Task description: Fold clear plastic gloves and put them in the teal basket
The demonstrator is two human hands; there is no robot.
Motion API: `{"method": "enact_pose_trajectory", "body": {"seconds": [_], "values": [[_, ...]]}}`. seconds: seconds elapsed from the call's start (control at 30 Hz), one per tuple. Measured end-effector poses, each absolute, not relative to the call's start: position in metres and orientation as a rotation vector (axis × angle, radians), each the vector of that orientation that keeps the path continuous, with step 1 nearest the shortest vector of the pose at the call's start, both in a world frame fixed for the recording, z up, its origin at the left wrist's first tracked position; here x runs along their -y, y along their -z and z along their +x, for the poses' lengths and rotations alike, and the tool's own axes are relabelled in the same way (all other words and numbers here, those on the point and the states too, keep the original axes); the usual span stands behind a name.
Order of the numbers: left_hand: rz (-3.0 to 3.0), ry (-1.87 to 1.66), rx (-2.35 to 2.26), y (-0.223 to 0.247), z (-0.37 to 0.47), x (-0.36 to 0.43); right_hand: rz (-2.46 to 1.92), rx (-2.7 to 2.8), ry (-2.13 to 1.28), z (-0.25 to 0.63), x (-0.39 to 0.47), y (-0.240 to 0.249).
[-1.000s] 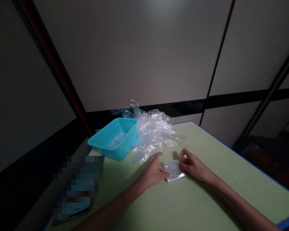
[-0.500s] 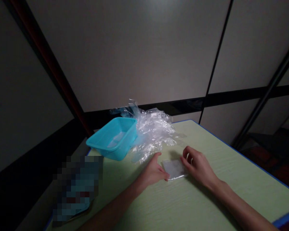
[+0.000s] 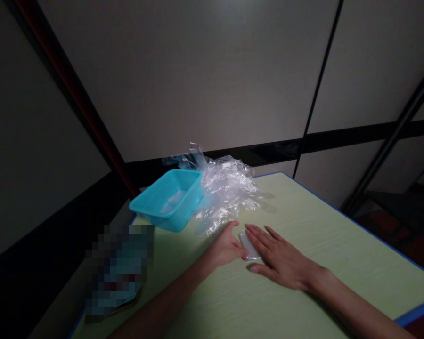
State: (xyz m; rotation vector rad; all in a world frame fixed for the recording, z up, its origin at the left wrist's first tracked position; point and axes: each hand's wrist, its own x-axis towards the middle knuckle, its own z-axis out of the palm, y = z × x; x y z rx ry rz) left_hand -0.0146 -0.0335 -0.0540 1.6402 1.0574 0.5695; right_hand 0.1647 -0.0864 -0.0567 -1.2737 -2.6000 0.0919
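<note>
A small clear plastic packet [image 3: 251,249] lies flat on the pale green table. My right hand [image 3: 277,256] rests spread over its right part, fingers stretched out, covering much of it. At the packet's left edge is my left hand [image 3: 228,247], thumb and fingers apart, with the thumb tip touching the near left corner. Just beyond my left hand spreads a heap of crumpled clear plastic bags [image 3: 229,183].
A turquoise plastic basket [image 3: 187,207] with something whitish inside stands at the back left of the table [image 3: 339,254]. A blurred, pixelated bluish item [image 3: 123,273] lies at the left edge. Wardrobe panels rise behind.
My right hand has flattened from a curled shape and moved left over the packet. My left hand has stayed nearly in place. The view has shifted slightly.
</note>
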Motion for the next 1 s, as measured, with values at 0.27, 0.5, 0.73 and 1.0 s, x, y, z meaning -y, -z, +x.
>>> {"method": "enact_pose_trajectory", "body": {"seconds": [0.27, 0.5, 0.73, 1.0], "values": [[2.507, -0.639, -0.909, 0.032, -0.033, 0.067, -1.235, 2.571, -0.107, 0.168, 0.087, 0.047], [2.825, -0.238, -0.681, 0.034, -0.046, 0.076, -1.174, 2.612, -0.144, 0.169, 0.089, 0.052], [2.827, -0.145, -0.689, 0.035, -0.047, 0.075, -1.209, 2.647, -0.157, 0.169, 0.089, 0.052], [2.82, -0.107, -0.674, 0.027, -0.048, 0.07, -1.223, 2.651, -0.136, 0.167, 0.09, 0.051]]}}
